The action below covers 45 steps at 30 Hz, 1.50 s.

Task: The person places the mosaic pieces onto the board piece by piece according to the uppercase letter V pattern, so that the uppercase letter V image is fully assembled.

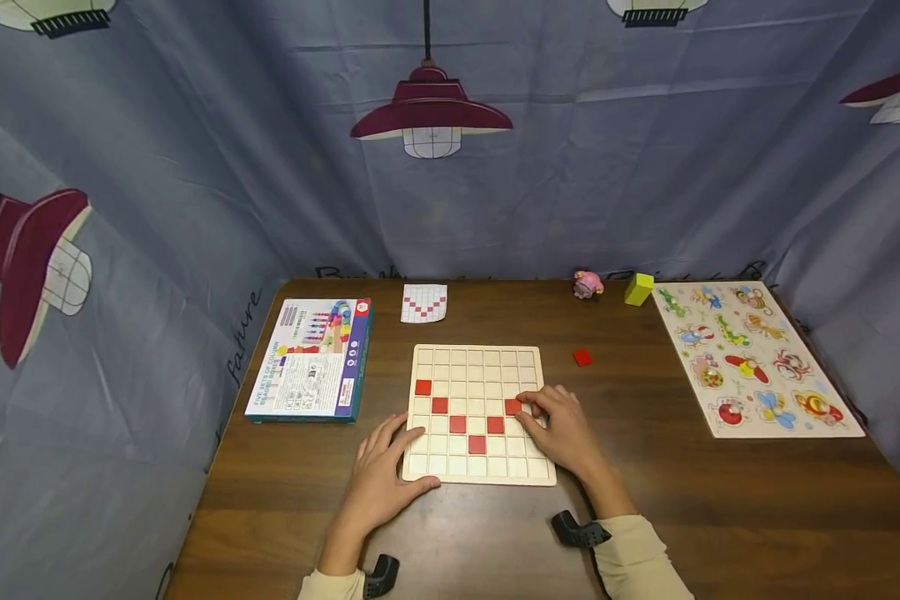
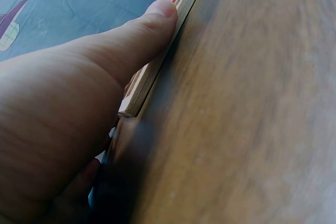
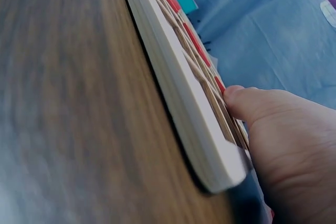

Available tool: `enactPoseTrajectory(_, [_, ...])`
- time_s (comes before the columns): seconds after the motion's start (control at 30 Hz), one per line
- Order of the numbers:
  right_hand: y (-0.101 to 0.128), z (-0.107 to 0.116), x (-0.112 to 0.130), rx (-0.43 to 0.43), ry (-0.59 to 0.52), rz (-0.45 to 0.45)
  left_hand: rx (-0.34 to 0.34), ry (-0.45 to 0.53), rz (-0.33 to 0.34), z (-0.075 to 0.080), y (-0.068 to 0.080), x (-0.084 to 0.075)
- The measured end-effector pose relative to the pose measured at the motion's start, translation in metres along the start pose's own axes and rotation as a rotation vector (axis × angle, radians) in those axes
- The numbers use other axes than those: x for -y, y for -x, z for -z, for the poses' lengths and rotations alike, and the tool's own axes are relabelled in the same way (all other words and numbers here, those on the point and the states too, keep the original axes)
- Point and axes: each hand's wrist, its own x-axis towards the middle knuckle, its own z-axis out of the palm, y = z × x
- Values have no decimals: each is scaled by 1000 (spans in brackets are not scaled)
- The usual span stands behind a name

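Observation:
A pale wooden grid board (image 1: 474,367) lies flat on the table, with several red square tiles set in its cells in a V shape. At its right side, my right hand (image 1: 562,429) has thumb and index finger at a red tile (image 1: 512,407), pinching it over its cell. My left hand (image 1: 378,479) rests on the lower left corner of the board. Its thumb (image 2: 152,22) lies straight along the near edge, and the fingers spread along the left edge. One loose red tile (image 1: 582,357) lies right of the board.
Behind the board is a small pattern card (image 1: 423,303) with a red V. A boxed set (image 1: 307,360) lies at left. Toward the back right are a pink figurine (image 1: 587,285), a yellow block (image 1: 639,289) and an animal picture board (image 1: 757,367). A curtain (image 1: 270,167) hangs behind.

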Motion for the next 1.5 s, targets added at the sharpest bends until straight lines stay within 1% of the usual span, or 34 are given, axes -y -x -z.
enactPoseTrajectory(0.13, [4, -5, 2, 0, 5, 16, -11, -13, -6, 0, 6, 2])
enactPoseTrajectory(0.2, [5, -7, 3, -15, -2, 28, -11, -9, -4, 0, 8, 2])
enactPoseTrajectory(0.3, [2, -8, 3, -54, -18, 41, -11, -12, -4, 0, 6, 1])
enactPoseTrajectory(0.4, [-1, -6, 3, -61, -30, 47, -13, -2, 2, 1, 4, 0])
enactPoseTrajectory(0.53, [-1, -1, 3, -53, -11, 56, -4, 1, 6, 1, 3, -2])
enactPoseTrajectory(0.63, [-3, 7, -3, -74, 3, 56, -2, -3, -1, 0, 2, -2])
enactPoseTrajectory(0.7, [-7, 15, -14, -105, 14, 30, 0, -1, -3, -1, 1, -2])
enactPoseTrajectory(0.73, [-9, 19, -21, -124, 13, 2, -3, -2, -5, -1, 0, -2])
enactPoseTrajectory(0.8, [-14, 28, -38, -164, 27, -81, -1, 0, -3, -2, 0, -2])
enactPoseTrajectory(0.87, [-19, 35, -55, -194, 50, -187, 1, 1, 1, -2, 1, -2])
enactPoseTrajectory(0.9, [-22, 38, -64, -198, 62, -240, 1, 0, 3, -2, 1, -2])
enactPoseTrajectory(0.97, [-27, 43, -76, -185, 82, -318, -1, -3, 5, -2, 1, -2])
enactPoseTrajectory(1.03, [-31, 47, -84, -152, 117, -357, -2, -7, 2, -2, 1, -2])
enactPoseTrajectory(1.1, [-34, 50, -88, -121, 134, -361, -4, -6, -2, -1, 0, -1])
enactPoseTrajectory(1.2, [-34, 53, -91, -93, 140, -336, -5, -8, -4, -1, 0, -1])
enactPoseTrajectory(1.37, [-31, 55, -95, -75, 113, -295, -7, -12, 2, -2, 2, -1])
enactPoseTrajectory(1.5, [-30, 54, -96, -79, 120, -308, -13, -9, -7, -2, 2, -1])
